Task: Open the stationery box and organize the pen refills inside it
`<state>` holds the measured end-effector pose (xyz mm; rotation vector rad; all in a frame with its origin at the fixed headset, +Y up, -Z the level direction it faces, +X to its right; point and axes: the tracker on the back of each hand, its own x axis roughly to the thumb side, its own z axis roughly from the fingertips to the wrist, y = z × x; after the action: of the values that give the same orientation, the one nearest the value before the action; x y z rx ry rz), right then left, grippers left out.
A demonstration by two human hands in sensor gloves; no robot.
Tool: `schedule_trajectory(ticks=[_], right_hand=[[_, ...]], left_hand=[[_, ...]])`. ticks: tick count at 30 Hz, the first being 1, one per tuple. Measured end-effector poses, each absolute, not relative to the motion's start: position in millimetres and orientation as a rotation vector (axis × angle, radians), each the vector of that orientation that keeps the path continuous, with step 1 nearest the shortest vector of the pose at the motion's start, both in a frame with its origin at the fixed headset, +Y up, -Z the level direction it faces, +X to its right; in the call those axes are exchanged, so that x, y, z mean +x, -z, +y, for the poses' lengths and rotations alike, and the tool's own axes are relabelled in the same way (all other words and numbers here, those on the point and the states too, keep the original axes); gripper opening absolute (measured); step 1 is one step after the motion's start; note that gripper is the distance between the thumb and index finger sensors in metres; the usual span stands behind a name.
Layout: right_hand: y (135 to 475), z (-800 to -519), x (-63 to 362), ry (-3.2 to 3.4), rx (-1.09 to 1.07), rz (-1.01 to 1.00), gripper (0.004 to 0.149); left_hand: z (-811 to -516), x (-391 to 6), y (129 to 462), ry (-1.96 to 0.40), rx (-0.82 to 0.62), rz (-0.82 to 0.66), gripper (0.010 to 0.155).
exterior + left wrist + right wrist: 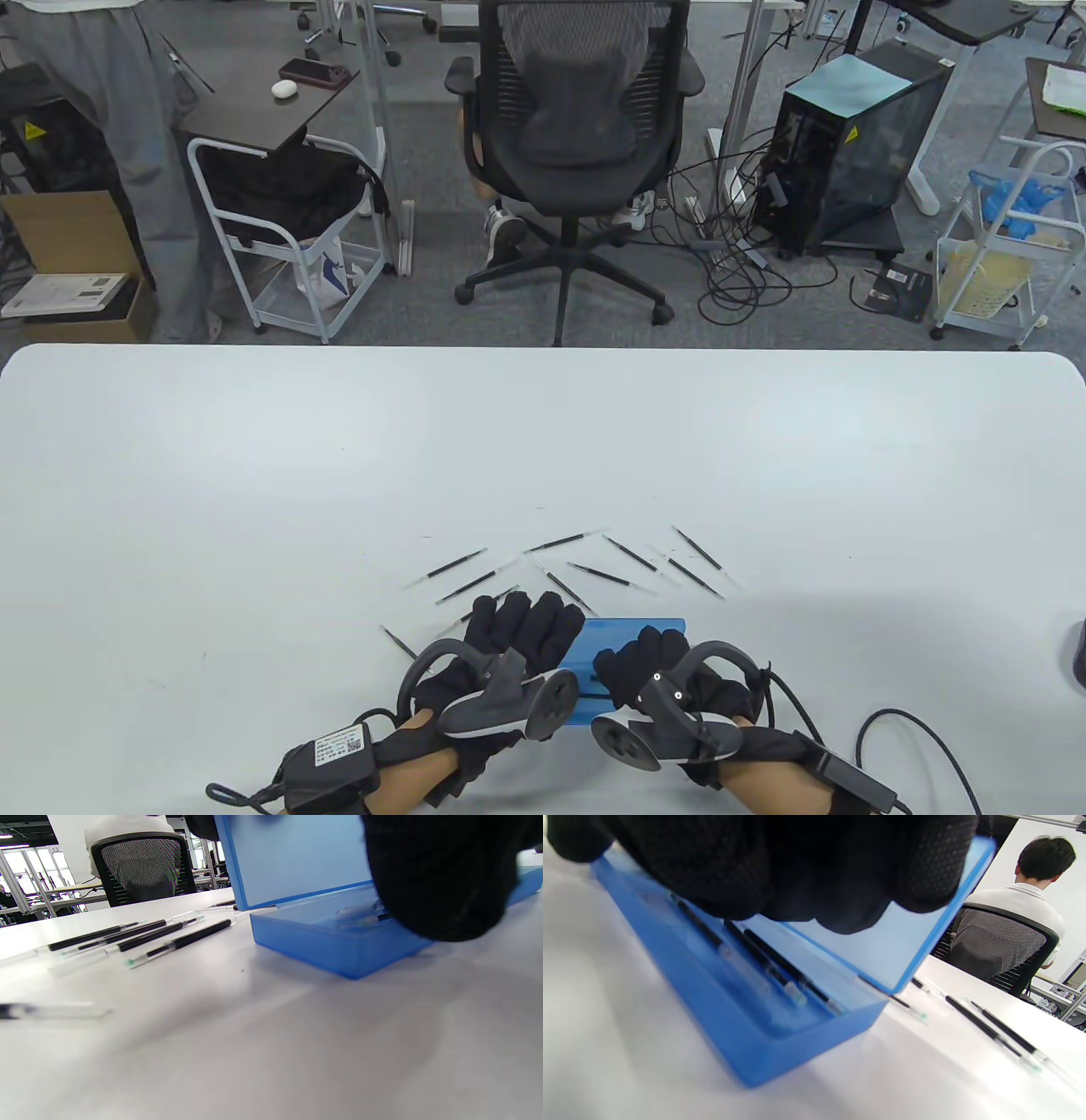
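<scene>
The blue stationery box stands open near the table's front edge, its lid raised. My left hand lies over its left end, fingers stretched out against the lid. My right hand hovers over the right end with fingers curled down into the tray. Three pen refills lie flat in the tray, their far ends hidden under my right hand; whether it pinches one is hidden. Several loose refills are scattered just beyond the box.
One refill lies apart, left of my left hand. Beyond the white table's far edge stands an office chair with a person seated in it. Carts, a computer case and floor cables lie farther off.
</scene>
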<state>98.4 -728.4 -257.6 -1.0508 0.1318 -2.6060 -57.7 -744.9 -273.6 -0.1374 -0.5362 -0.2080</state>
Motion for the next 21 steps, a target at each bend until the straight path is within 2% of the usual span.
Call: schedule_trajectory(ticks=[7, 13, 17, 21], right_hand=[[260, -681, 114, 2.819, -1.010, 0.243, 0.058], [293, -638, 146, 2.926, -0.753, 0.361, 0.058], [324, -634, 167, 2.987, -0.583, 0.304, 0.059], [359, -654, 185, 3.010, -0.431, 0.148, 0.059]], left_hand=[[-745, -58, 274, 0.208, -0.137, -0.536, 0.119], [-745, -58, 273, 0.210, -0.136, -0.536, 0.119], [-745, -58, 273, 0.210, -0.136, -0.536, 0.119], [-745, -58, 273, 0.210, -0.136, -0.536, 0.119]])
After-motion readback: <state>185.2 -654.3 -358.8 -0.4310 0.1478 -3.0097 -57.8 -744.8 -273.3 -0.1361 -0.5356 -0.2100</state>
